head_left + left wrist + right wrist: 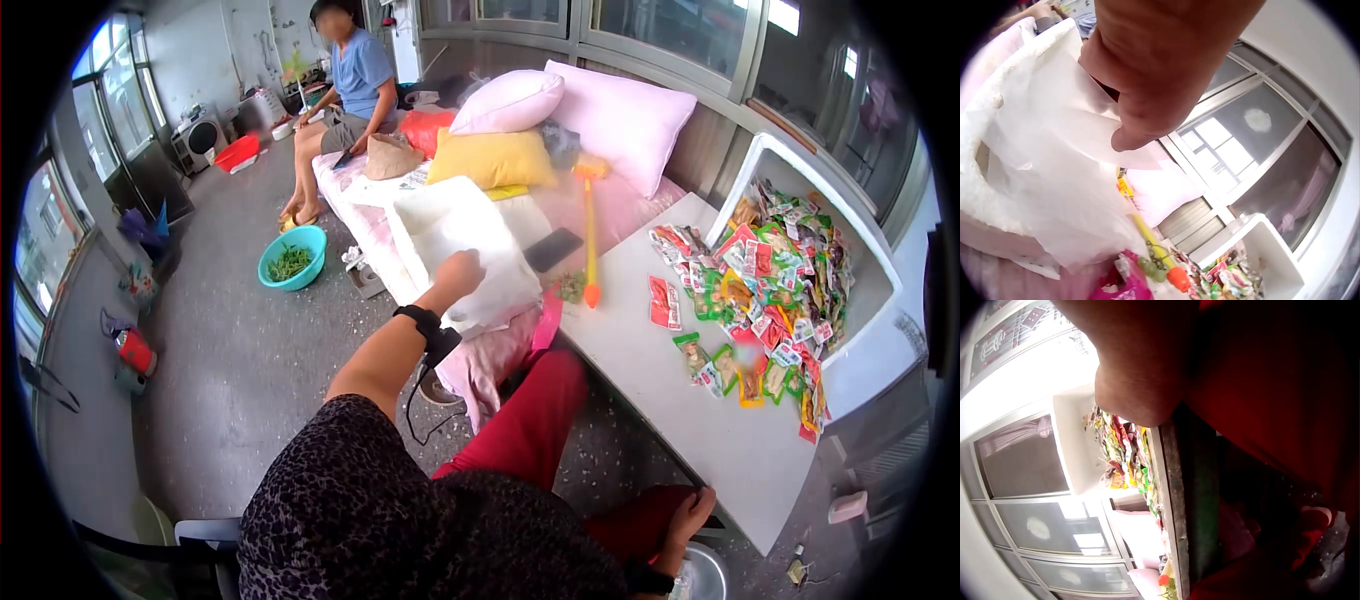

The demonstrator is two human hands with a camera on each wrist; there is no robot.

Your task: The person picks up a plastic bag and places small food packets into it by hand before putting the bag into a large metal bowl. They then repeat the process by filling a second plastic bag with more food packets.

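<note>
My left hand [458,275] is over the white foam box [408,240] on the pink-covered seat. In the left wrist view the curled fingers and thumb of this hand [1147,81] pinch thin translucent plastic [1060,162], which spreads across the box [975,156]; some fingertips are hidden. My right hand [690,515] rests at the near edge of the pale table [640,370], beside my red-clad knee. The right wrist view shows that hand [1138,375] against the table edge [1175,506], with its fingers mostly out of sight.
Small colourful packets [765,300] spill from a tipped white foam box [880,310] onto the table. A yellow mallet-shaped item [591,240] and a dark phone [553,250] lie near the seat. A green basin [315,270] stands on the floor; a person [360,75] sits beyond.
</note>
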